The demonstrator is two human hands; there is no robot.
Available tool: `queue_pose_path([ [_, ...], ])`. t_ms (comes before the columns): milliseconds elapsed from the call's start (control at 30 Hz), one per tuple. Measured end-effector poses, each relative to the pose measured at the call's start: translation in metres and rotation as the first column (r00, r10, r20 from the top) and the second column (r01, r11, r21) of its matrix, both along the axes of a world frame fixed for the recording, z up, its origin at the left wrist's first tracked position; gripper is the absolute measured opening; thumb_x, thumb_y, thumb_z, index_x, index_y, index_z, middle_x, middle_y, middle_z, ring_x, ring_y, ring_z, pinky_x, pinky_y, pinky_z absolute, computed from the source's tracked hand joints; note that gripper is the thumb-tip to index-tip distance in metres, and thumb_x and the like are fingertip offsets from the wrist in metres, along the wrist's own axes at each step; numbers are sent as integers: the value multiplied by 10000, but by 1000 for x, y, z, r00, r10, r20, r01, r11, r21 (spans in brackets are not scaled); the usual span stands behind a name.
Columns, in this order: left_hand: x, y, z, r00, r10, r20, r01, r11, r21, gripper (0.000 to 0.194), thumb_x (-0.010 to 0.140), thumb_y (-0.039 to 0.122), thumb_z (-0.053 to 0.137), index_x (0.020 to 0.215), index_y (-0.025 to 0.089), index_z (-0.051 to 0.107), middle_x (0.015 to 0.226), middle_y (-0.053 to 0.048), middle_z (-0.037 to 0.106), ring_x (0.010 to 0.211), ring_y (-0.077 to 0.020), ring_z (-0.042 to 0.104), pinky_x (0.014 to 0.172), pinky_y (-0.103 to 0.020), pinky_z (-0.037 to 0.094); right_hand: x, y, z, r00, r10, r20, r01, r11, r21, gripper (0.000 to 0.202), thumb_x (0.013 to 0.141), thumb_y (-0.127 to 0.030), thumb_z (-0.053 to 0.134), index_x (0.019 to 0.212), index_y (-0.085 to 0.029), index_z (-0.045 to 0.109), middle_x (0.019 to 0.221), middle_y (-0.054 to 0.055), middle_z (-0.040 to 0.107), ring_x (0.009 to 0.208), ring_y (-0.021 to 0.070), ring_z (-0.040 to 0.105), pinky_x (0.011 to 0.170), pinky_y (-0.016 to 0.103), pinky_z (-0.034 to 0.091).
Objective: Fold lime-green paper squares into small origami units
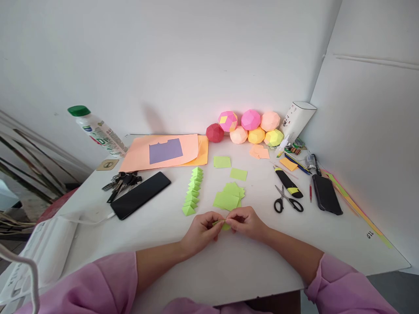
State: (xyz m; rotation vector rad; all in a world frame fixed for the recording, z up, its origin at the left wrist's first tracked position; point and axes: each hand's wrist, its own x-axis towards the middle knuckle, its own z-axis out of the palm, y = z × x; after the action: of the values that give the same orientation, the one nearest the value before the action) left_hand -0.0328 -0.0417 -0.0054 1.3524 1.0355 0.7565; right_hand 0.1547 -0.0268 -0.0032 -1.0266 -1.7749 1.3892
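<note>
Between my two hands is a small green piece of paper [225, 226], mostly covered by my fingers. My left hand [202, 231] pinches its left side, and my right hand [246, 222] pinches it from the right, fingertips almost meeting. Just beyond lies a loose pile of green paper pieces [229, 197]. Two green paper stacks, one at the back [222, 162] and one nearer [238, 174], lie flat behind that pile. Left of them runs a row of folded green paper units [193, 191], tucked one against another.
Several paper balls [250, 119] sit against the wall. Scissors [284, 199], a cutter [288, 182] and a black phone [326, 194] lie right. Leftward are a dark phone [140, 195], keys [121, 182], orange paper sheets [137, 152] and a leaning bottle [101, 135].
</note>
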Motion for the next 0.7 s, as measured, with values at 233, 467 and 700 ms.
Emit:
queue_pose_path([
  [233, -1, -1, -3, 999, -32, -7, 32, 999, -2, 325, 805, 469, 525, 685, 179, 443, 416, 77, 465, 362, -60, 373, 385, -173, 264, -1, -1, 3, 1000, -10, 5, 10, 999, -49, 173, 793, -276, 563, 696, -140, 609, 524, -17, 537, 460, 89, 486, 446, 204, 377],
  [467, -1, -1, 0, 999, -49, 1, 49, 998, 49, 290, 842, 453, 476, 807, 167, 513, 584, 24, 544, 514, -95, 483, 478, -204, 368, -1, -1, 5, 1000, 6, -18, -7, 997, -82, 143, 775, -250, 568, 687, -137, 578, 546, -14, 531, 463, 92, 503, 440, 202, 375],
  [700, 0, -1, -3, 998, -55, 21, 56, 998, -35, 296, 824, 457, 500, 771, 166, 517, 581, 13, 594, 487, -101, 514, 476, -210, 383, -1, -1, 2, 1000, 15, -14, -16, 996, -92, 144, 768, -248, 579, 681, -132, 576, 566, -14, 525, 482, 94, 518, 451, 202, 394],
])
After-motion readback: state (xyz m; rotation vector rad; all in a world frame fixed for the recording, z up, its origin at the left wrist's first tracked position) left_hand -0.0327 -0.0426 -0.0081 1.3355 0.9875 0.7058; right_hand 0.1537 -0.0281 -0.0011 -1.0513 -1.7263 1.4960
